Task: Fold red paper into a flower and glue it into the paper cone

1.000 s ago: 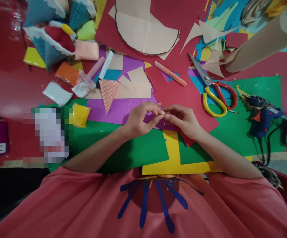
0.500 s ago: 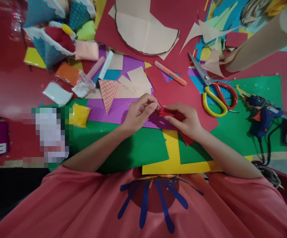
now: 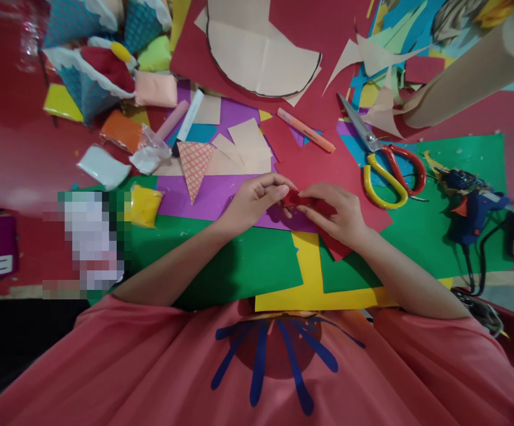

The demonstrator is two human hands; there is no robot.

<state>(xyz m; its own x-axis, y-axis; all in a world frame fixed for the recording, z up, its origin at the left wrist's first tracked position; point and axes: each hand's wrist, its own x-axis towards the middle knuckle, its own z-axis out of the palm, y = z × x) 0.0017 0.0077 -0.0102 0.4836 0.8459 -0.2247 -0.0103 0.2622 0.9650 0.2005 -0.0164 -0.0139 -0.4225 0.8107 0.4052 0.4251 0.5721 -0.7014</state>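
A small dark red paper piece [image 3: 291,199] is pinched between my two hands above a purple sheet [image 3: 174,192]. My left hand [image 3: 257,201] grips its left side with thumb and fingers. From the right, my right hand [image 3: 337,213] holds its other side between thumb and forefinger. Larger red paper [image 3: 328,171] lies beneath and behind my right hand. To the left of my left hand rests a patterned paper triangle [image 3: 195,163], point toward me. Scissors with yellow and red handles [image 3: 384,160] lie right of my right hand.
A glue gun [image 3: 472,213] with its cable is at the right, on green paper [image 3: 434,248]. An orange marker [image 3: 307,130] lies behind my hands. At the back left are blue cones [image 3: 89,89] and clay packets [image 3: 156,89]; a cardboard tube [image 3: 465,71] leans at the back right.
My left hand has moved slightly right, and its fingers now reach over and behind the small red piece. My right hand has shifted slightly. The red piece shows a flatter face.
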